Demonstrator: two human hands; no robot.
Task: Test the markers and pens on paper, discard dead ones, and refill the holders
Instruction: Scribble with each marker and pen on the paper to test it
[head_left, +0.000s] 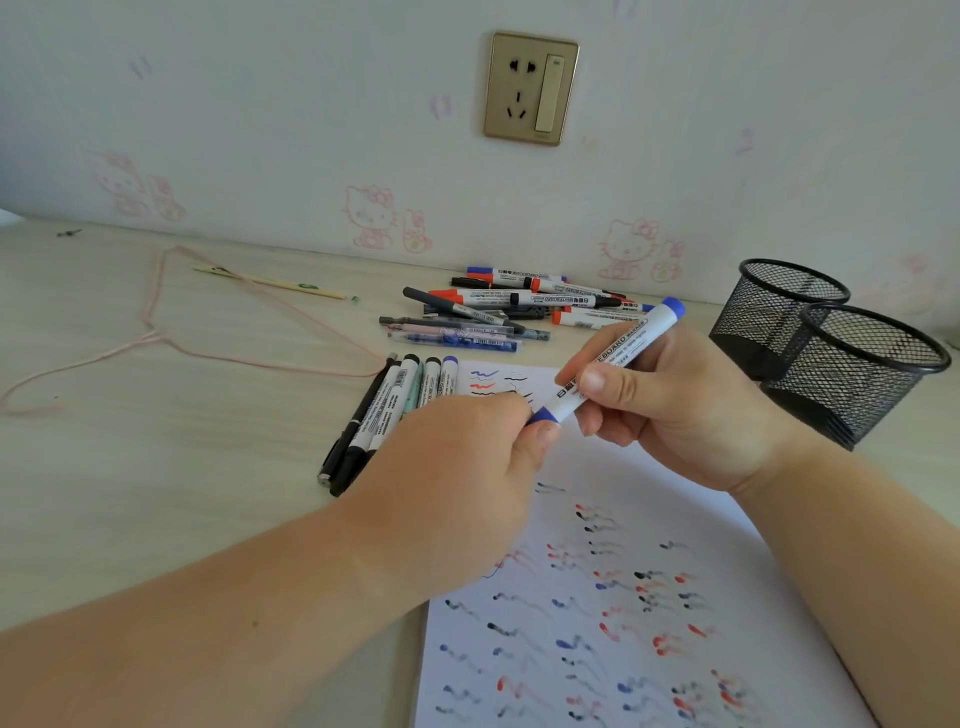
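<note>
Blue whiteboard marker (613, 361) is held tilted above the paper (649, 519), between both hands, blue end cap up toward the holders, blue cap end down-left. Right hand (670, 410) wraps the white barrel, thumb across the front near the label. Left hand (457, 478) pinches the blue cap (543, 415) at the lower end with thumb and fingertips; cap looks seated on the barrel, can't tell if it is loose.

Paper lies flat on the desk (156, 467) under the hands, covered in short blue, red and black squiggles; a few cleaner test strokes sit near its top edge.

Row of pens and markers (384, 410) lies side by side just left of the paper's top corner, partly behind the left hand. Loose pile of markers and pens (514, 306) lies further back near the wall, red, blue and black caps mixed.

Two black mesh holders (831, 343) stand at right, touching each other, near one in front.

Pink cord (156, 332) loops across the desk at left. Wall socket (531, 88) above the pile.
</note>
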